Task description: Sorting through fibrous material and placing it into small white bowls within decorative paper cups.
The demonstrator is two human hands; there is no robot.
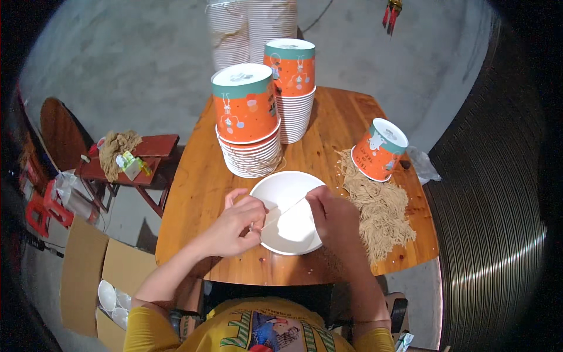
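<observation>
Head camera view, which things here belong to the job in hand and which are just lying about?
Seemingly part of the job:
- thin cord between the left hand and right hand
- white tub beneath it
- tan strand pile
- orange-topped stacks

Probably just lying about:
- clear plastic bag
- round wooden board
- hanging red ornament

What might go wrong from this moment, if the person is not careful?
The thin cord stretched across the white paper bucket may slip from the right hand. Loose tan cords lie heaped and could tangle. The nearer bucket stack stands close behind; a knock might topple it.
</observation>
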